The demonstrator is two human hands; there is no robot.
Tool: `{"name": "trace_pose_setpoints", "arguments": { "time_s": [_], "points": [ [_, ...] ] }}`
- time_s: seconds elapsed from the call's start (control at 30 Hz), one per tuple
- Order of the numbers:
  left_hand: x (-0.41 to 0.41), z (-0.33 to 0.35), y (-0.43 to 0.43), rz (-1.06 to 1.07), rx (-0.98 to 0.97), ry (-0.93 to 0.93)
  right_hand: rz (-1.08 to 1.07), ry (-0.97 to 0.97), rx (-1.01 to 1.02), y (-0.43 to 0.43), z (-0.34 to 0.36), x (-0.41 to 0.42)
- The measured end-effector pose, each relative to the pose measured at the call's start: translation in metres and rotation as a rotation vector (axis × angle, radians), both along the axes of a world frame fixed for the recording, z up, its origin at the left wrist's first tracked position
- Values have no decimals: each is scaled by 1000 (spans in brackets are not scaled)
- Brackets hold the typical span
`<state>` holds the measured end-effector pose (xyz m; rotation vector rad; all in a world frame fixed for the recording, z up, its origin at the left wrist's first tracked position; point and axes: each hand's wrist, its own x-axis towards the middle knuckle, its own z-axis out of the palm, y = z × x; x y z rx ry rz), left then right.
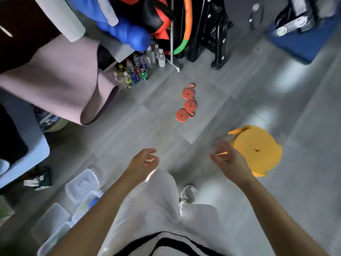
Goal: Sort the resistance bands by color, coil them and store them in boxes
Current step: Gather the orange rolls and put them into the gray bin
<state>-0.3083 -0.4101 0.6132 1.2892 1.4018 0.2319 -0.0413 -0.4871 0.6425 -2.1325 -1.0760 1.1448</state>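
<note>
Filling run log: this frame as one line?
left hand empty | right hand beside yellow coil, grip unclear | three orange coils on floor | clear boxes nearby

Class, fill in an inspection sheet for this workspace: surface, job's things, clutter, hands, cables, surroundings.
Surface: grey tiled floor, with patches of glare.
Job's things: three orange-red coiled bands in a row; large yellow coil, blurred, at right; clear plastic boxes at lower left.
Clutter: bottles clustered on the floor, farther off.
Hands: left hand loosely curled, empty; right hand beside the yellow coil, a yellow sliver at its fingers, grip unclear.
Cables: nothing seen.
Surroundings: pink mat, orange-green hoop, black frame.
</note>
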Motion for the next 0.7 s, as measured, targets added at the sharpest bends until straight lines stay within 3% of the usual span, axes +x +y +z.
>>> {"name": "trace_pose_setpoints", "arguments": {
  "time_s": [0.17,0.43,0.7],
  "points": [
    [50,-14,76,150,-48,28,70,-14,48,115,-2,78],
    [150,-51,254,214,-53,38,160,-31,-148,275,-60,167],
    [234,-151,347,432,-44,-1,330,-63,-274,403,-182,232]
  ]
}}
